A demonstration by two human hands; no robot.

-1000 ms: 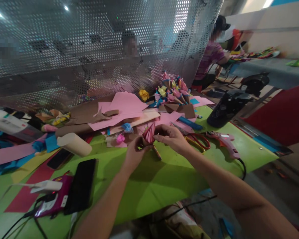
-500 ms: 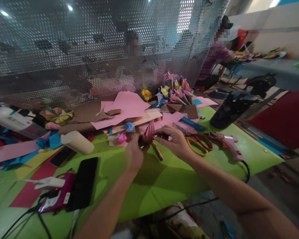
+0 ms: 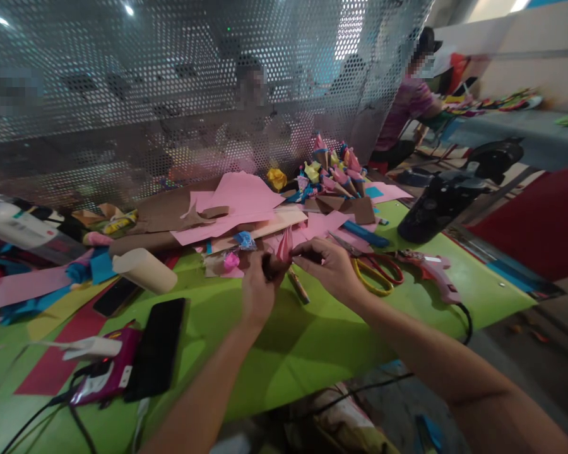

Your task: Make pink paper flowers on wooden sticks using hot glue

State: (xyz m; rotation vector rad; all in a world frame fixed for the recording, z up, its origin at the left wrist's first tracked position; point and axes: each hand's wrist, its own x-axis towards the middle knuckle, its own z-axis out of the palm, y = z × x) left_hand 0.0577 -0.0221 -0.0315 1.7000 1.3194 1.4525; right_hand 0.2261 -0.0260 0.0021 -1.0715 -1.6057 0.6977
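Between my two hands stands a small pink-and-red striped paper cone [image 3: 284,245], its tip pointing up. My left hand [image 3: 260,281] is closed around its lower part, where something brown shows at the fingers. The fingertips of my right hand [image 3: 329,263] pinch at the cone's right side; whether they hold its edge or some small piece, I cannot make out. Just below the hands a pen-like stick [image 3: 298,287] lies on the green table [image 3: 307,353]. Scissors [image 3: 376,276] with yellow and red handles rest right of my right hand.
A pink glue gun [image 3: 435,272] with a cord and a black tumbler [image 3: 421,208] are at the right. Pink paper sheets [image 3: 246,198] and several paper cones [image 3: 336,170] lie behind. Left are a beige roll [image 3: 144,270], phone [image 3: 157,350] and power strip [image 3: 106,372]. A person [image 3: 402,113] sits beyond.
The cone has turned slightly in my fingers, showing lighter stripes. My left hand has shifted a little to the right; my right hand stays almost in place.
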